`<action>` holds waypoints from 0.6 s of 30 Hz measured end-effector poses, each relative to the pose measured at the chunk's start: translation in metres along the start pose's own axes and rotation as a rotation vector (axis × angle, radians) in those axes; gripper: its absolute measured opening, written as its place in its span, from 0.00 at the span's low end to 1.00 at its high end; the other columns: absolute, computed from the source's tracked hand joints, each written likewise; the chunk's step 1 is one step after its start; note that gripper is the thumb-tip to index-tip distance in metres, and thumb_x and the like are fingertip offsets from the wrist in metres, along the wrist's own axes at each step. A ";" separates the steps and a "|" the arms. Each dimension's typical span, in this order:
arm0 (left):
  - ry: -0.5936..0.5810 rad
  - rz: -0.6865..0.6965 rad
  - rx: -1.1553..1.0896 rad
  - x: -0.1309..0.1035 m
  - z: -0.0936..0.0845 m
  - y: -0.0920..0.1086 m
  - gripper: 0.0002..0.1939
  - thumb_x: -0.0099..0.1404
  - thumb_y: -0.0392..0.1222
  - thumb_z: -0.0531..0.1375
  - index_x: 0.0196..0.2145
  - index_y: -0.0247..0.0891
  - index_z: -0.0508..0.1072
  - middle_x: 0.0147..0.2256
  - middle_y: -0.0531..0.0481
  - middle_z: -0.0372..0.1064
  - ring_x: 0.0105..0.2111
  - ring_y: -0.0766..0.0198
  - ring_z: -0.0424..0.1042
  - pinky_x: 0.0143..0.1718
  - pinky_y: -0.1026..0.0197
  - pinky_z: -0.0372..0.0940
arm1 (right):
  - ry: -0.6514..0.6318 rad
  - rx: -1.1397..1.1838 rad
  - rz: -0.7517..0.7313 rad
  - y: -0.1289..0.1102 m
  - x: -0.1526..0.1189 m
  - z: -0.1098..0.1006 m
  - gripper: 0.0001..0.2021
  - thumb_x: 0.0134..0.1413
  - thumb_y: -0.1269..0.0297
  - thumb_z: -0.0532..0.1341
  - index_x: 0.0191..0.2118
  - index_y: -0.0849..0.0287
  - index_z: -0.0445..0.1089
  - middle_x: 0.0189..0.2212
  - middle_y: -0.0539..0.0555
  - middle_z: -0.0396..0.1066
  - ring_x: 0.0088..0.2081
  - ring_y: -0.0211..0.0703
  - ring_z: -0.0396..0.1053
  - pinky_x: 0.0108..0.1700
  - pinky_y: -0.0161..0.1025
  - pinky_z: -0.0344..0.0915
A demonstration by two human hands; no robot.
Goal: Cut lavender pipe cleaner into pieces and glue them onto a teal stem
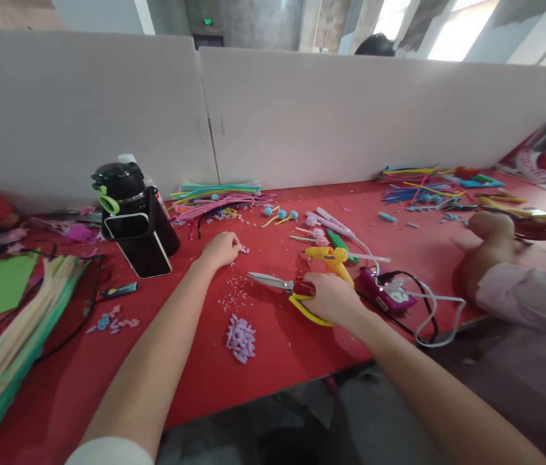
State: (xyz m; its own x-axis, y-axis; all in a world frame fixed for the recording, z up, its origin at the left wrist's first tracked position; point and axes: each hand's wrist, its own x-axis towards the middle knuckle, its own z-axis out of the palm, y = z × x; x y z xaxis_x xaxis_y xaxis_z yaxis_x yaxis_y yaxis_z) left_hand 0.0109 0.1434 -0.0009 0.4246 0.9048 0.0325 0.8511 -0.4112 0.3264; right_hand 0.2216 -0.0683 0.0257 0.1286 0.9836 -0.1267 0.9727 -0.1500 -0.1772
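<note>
My left hand [222, 250] is closed low over the red table [273, 381], its fingertips at a few small lilac pieces [244, 250]. In my right hand [330, 297] are scissors [272, 280] with yellow and red handles, their blades together and pointing left. Between and below my hands lie tiny pale scraps [234, 292] and a heap of lilac pieces [241, 338]. Just beyond my right hand rests a yellow glue gun [333, 256], with a green tool [339, 244] behind it.
At left stand a phone [143, 248], a black bottle [118, 182] and bundled pipe cleaners [26, 349]. A purple power block [388, 294] with cables is right. Another person's arm [488, 248] reaches in at far right. A white partition [302, 123] runs behind the table.
</note>
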 end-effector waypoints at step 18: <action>0.072 0.023 -0.190 -0.012 -0.007 0.006 0.07 0.66 0.38 0.59 0.29 0.39 0.71 0.36 0.42 0.77 0.38 0.55 0.75 0.39 0.57 0.64 | 0.003 0.016 -0.009 0.002 0.001 0.004 0.13 0.56 0.51 0.59 0.38 0.55 0.74 0.35 0.58 0.79 0.39 0.56 0.76 0.34 0.41 0.58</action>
State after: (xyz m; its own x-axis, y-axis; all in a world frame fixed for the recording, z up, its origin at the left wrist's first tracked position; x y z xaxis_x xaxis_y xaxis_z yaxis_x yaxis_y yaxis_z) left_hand 0.0088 0.1308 0.0078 0.4140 0.9039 0.1073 0.7653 -0.4095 0.4966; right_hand 0.2231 -0.0679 0.0211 0.1201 0.9852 -0.1221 0.9706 -0.1424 -0.1939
